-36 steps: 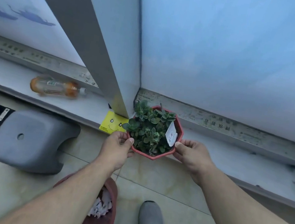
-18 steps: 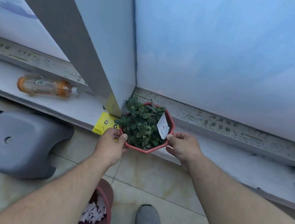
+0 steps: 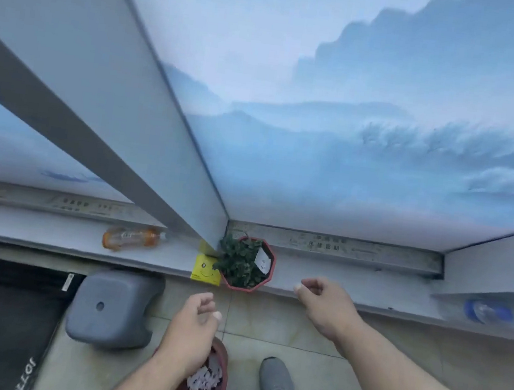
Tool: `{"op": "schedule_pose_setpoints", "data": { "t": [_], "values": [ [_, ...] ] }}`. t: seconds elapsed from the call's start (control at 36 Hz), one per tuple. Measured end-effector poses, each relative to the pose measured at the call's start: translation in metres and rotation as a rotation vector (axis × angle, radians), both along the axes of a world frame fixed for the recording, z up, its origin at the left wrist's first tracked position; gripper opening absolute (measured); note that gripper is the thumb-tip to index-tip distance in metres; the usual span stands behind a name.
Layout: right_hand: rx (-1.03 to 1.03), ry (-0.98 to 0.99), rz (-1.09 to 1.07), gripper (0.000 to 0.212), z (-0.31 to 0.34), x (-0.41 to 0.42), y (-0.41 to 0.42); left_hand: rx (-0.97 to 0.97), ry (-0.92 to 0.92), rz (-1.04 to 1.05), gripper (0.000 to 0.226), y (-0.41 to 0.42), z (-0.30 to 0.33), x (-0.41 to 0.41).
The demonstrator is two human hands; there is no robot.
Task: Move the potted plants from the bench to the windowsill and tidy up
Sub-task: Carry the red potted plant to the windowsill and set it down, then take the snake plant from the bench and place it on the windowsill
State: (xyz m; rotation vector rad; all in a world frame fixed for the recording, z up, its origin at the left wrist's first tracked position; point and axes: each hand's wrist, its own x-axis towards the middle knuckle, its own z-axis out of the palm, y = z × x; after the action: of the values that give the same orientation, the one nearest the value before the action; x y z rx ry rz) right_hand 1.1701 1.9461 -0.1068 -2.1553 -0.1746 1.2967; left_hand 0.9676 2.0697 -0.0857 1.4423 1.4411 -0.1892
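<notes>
A red octagonal pot (image 3: 262,284) stands upright on the windowsill (image 3: 351,284), at its front edge and close against the foot of the grey window post (image 3: 168,164). It holds a small plant (image 3: 237,262) with dense dark green leaves, bunched toward the post side. A white tag (image 3: 262,261) stands in the pot on the side away from the post.

Both bare forearms reach forward, sleeves nowhere in sight. The left hand (image 3: 193,323) hangs palm-down, fingers loosely curled, thumb tip just beside the index fingertip, nothing between them. The right hand (image 3: 321,303) reaches further out, wrist bent slightly, fingers relaxed and curled under, thumb out toward the left, gripping nothing.
</notes>
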Motion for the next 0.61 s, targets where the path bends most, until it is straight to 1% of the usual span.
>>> {"op": "schedule_pose_setpoints", "data": {
  "t": [0.03,0.06,0.08,0.11,0.14,0.19,0.22,0.28,0.33,0.42,0.53,0.56,0.61],
  "values": [
    [0.034,-0.026,0.019,0.038,0.032,0.002,-0.006,0.023,-0.023,-0.034,0.039,-0.004,0.033,0.001],
    [0.043,-0.046,0.034,0.039,0.092,-0.002,-0.022,0.023,-0.028,-0.074,0.039,-0.013,0.091,0.001],
    [0.07,-0.064,0.047,0.04,0.101,0.001,-0.021,0.045,-0.067,-0.062,0.039,-0.013,0.097,0.005],
    [0.091,-0.075,0.055,0.04,0.134,-0.002,-0.028,0.056,-0.085,-0.07,0.04,-0.015,0.124,0.006],
    [0.123,-0.087,0.058,0.041,0.143,0.003,-0.025,0.059,-0.128,-0.06,0.041,-0.011,0.13,0.014],
    [0.188,-0.109,0.009,0.041,0.191,0.004,-0.036,0.092,-0.184,-0.081,0.042,-0.012,0.166,0.021],
    [0.214,-0.128,-0.019,0.042,0.224,-0.001,-0.047,0.12,-0.215,-0.11,0.043,-0.018,0.195,0.023],
    [0.27,-0.168,-0.07,0.045,0.263,-0.011,-0.067,0.157,-0.285,-0.152,0.044,-0.026,0.228,0.02],
    [0.329,-0.205,-0.172,0.049,0.299,-0.021,-0.092,0.176,-0.355,-0.212,0.047,-0.036,0.265,0.023],
    [0.399,-0.221,-0.273,0.055,0.327,-0.037,-0.123,0.201,-0.427,-0.3,0.048,-0.047,0.296,0.027],
    [0.493,-0.31,-0.495,0.066,0.359,-0.08,-0.185,0.226,-0.562,-0.489,0.051,-0.077,0.338,0.029],
    [0.496,-0.346,-0.584,0.065,0.365,-0.097,-0.207,0.213,-0.59,-0.548,0.051,-0.093,0.347,0.027],
    [0.507,-0.374,-0.679,0.058,0.372,-0.121,-0.233,0.196,-0.639,-0.619,0.05,-0.113,0.357,0.024]
  ]
}}
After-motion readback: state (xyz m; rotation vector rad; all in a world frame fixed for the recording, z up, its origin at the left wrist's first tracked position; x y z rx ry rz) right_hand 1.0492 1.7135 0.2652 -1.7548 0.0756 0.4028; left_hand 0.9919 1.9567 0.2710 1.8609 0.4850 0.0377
